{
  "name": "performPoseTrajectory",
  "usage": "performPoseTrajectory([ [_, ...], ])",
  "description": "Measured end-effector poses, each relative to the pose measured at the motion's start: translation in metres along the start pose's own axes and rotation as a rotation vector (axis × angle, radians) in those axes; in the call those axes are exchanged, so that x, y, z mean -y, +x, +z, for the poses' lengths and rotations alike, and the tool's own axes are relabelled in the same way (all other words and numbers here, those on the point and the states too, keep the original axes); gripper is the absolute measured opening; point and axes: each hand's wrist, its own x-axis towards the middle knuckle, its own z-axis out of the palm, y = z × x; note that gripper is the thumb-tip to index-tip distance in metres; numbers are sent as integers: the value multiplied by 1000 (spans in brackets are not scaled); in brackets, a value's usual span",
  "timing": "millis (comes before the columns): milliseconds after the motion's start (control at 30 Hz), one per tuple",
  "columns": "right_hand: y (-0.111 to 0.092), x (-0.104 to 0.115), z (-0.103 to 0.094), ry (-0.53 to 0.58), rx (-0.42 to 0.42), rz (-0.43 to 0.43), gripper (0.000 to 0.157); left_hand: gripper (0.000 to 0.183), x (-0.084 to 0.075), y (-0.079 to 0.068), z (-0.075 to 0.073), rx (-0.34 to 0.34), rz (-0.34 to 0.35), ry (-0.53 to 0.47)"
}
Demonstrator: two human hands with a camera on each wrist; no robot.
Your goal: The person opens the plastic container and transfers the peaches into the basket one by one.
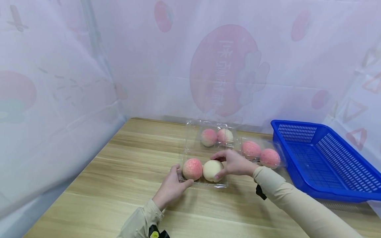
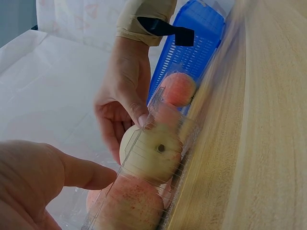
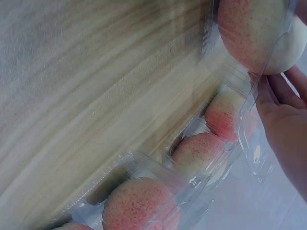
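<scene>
A clear plastic box point(image 1: 221, 185) lies on the table with a pink peach point(image 1: 192, 168) on its left and a pale cream peach point(image 1: 210, 170) on its right. My left hand point(image 1: 172, 185) grips the box's left end, thumb along the front and fingers at the far side, beside the pink peach. Around the pale peach curl the thumb and fingers of my right hand point(image 1: 236, 163); the peach sits low in the box. In the left wrist view, a dark spot shows on the pale peach point(image 2: 151, 153). A clear lid seems to stand open behind the box.
Another clear box holding two peaches point(image 1: 209, 137) is at the back. To the right, a further box contains two pink peaches point(image 1: 251, 148), next to a blue plastic basket point(image 1: 285, 158). Printed white curtains point(image 1: 143, 66) enclose the wooden table point(image 1: 125, 158).
</scene>
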Motion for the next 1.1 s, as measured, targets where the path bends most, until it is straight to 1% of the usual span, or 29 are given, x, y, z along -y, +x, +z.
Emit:
performPoseTrajectory([
  [167,2,-1,-1,-84,40,-40,66,83,-1,0,0,-1,8,-3],
  [333,3,1,2,-142,33,-80,64,83,-1,0,0,-1,3,-10],
  [467,3,2,4,-166,11,-100,62,82,0,0,0,1,-1,-8],
  [867,2,4,9,-241,-39,-158,62,82,1,0,-1,9,24,-21],
  [933,2,4,9,-244,-43,-163,62,82,2,0,0,8,27,-20],
  [1100,1,2,7,-207,-67,-174,61,81,2,0,0,5,27,-4],
])
